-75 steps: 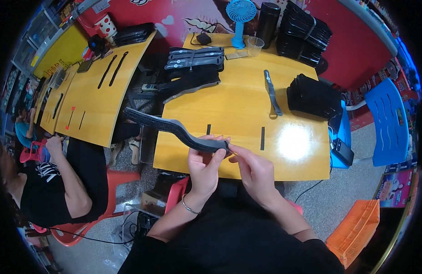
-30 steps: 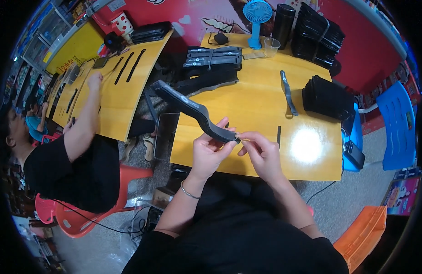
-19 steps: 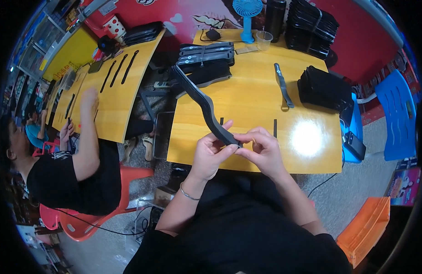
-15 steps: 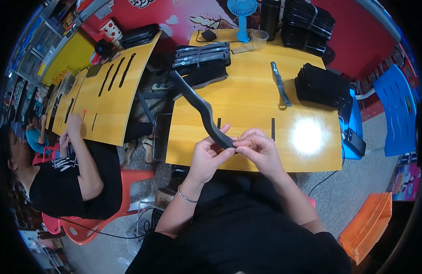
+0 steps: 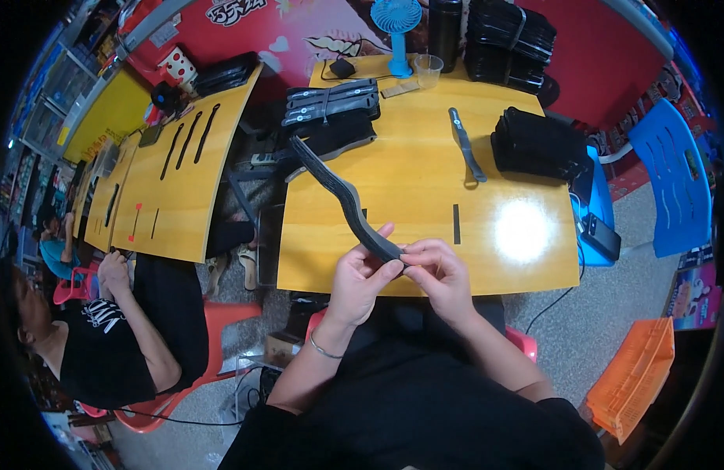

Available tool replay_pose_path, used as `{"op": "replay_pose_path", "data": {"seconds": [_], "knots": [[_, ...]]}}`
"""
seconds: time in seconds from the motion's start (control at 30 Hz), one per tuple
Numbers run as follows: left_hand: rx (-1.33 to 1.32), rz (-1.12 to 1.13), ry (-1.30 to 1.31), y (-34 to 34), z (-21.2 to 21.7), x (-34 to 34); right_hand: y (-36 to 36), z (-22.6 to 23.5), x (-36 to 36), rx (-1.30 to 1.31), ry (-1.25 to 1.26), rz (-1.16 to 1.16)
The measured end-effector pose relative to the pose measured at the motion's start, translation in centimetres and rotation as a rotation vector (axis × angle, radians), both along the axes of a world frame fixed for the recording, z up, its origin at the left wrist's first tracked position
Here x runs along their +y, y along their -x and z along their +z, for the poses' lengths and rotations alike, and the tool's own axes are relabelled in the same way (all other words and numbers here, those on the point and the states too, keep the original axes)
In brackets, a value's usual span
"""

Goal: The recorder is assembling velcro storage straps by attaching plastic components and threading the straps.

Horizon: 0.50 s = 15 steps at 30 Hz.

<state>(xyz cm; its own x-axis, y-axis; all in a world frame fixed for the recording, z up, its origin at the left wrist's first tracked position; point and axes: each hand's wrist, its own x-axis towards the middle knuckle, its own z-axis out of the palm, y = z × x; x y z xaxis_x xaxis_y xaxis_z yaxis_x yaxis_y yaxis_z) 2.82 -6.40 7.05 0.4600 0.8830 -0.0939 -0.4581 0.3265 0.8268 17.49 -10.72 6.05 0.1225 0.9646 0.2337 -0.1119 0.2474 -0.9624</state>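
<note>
A long, curved bundle of dark straps (image 5: 342, 194) rises to the far left from my two hands. My left hand (image 5: 360, 282) is closed round its near end, thumb on top. Against the tip of that end, the fingers of my right hand (image 5: 439, 274) are pinched together; anything small between them is hidden. A single grey strap (image 5: 465, 145) with a loop at its near end lies on the yellow table (image 5: 409, 180). Farther left are banded stacks of grey straps (image 5: 331, 102), with black straps (image 5: 338, 137) below them.
Folded black straps (image 5: 538, 145) lie at the right, with a wrapped black stack (image 5: 509, 43) behind. A blue fan (image 5: 397, 35) and clear cup (image 5: 428, 70) stand at the back. A co-worker (image 5: 111, 329) sits left at another table (image 5: 193, 188); an orange crate (image 5: 630, 380) is right.
The view has shifted slightly. My hands keep the bundle in much the same pose. A thin yellowish band seen at my right fingers earlier no longer shows. The co-worker's hands have moved lower.
</note>
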Motion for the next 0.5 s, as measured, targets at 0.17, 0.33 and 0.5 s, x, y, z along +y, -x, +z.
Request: {"op": "replay_pose_path", "data": {"seconds": [0.17,0.33,0.5], "knots": [[0.088,-0.035,-0.099,0.3,0.0,0.0,-0.9,-0.1,0.1,0.101,0.117,0.145],[0.177,-0.064,-0.124,0.3,0.7,-0.2,-0.9,0.7,0.0,0.039,0.138,0.105],[0.236,-0.155,-0.128,1.0,1.6,0.1,-1.3,1.8,0.5,-0.038,0.157,0.078]]}}
